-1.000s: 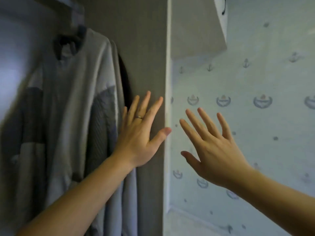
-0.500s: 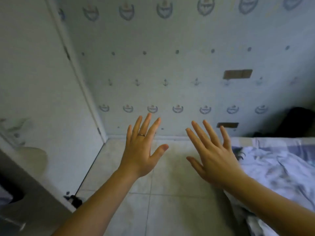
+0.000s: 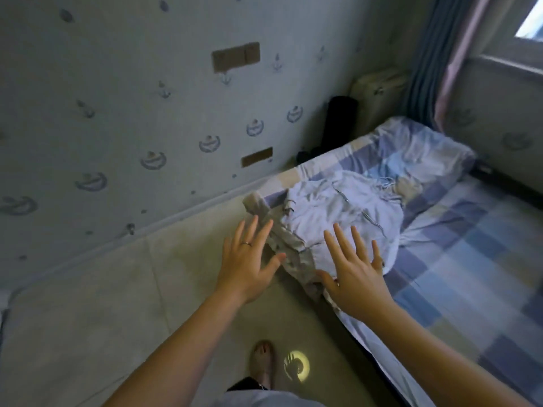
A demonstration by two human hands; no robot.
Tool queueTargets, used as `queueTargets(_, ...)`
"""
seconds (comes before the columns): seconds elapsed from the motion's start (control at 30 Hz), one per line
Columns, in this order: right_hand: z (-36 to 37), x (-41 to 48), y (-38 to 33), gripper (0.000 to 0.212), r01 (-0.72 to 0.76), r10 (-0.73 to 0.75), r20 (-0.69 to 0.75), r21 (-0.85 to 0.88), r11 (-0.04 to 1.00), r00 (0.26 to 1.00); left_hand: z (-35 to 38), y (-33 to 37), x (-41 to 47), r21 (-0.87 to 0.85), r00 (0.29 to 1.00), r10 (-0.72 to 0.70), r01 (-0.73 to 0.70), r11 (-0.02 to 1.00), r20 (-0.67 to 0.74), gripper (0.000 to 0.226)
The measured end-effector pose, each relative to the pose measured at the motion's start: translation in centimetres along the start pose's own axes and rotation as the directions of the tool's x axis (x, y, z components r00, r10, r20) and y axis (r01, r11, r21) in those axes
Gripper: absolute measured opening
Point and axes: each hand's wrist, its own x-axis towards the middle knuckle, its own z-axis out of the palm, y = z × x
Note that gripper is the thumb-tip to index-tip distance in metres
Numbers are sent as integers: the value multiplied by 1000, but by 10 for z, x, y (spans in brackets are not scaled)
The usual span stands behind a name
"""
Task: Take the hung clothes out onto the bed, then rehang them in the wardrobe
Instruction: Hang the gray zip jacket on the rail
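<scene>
A heap of pale clothes (image 3: 332, 227) is piled on the near corner of the bed (image 3: 458, 259), with a grey-beige garment (image 3: 282, 245) draped over the edge toward the floor (image 3: 102, 304). The right hand (image 3: 357, 277) is held over the heap's near side, fingers spread, nothing gripped. The left hand (image 3: 248, 259), with a ring (image 3: 246, 244) on it, is likewise splayed and empty, just left of the draped garment. Beyond both hands, patterned wallpaper (image 3: 117, 113) is seen.
</scene>
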Motion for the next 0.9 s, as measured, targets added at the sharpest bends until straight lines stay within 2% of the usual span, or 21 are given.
queueTargets(0.23, 6, 75, 32, 76, -329, 328, 31, 56, 943, 944, 18, -19, 142, -28, 970, 174, -171, 985, 171, 86)
queueTargets(0.47, 6, 122, 71, 74, -590, 585, 80, 106, 800, 807, 40, 1, 250, -66, 917, 279, -272, 960, 285, 85)
queueTargets(0.6, 10, 150, 103, 74, -673, 667, 91, 129, 728, 739, 64, 23, 304, -65, 875, 335, -334, 940, 349, 84)
queueTargets(0.7, 15, 177, 129, 74, -710, 701, 115, 155, 687, 704, 83, 43, 348, -55, 845, 347, -357, 933, 406, 74)
queueTargets(0.9, 19, 233, 191, 73, -746, 724, 179, 165, 645, 666, 116, 77, 434, -56, 830, 307, -318, 946, 465, 68)
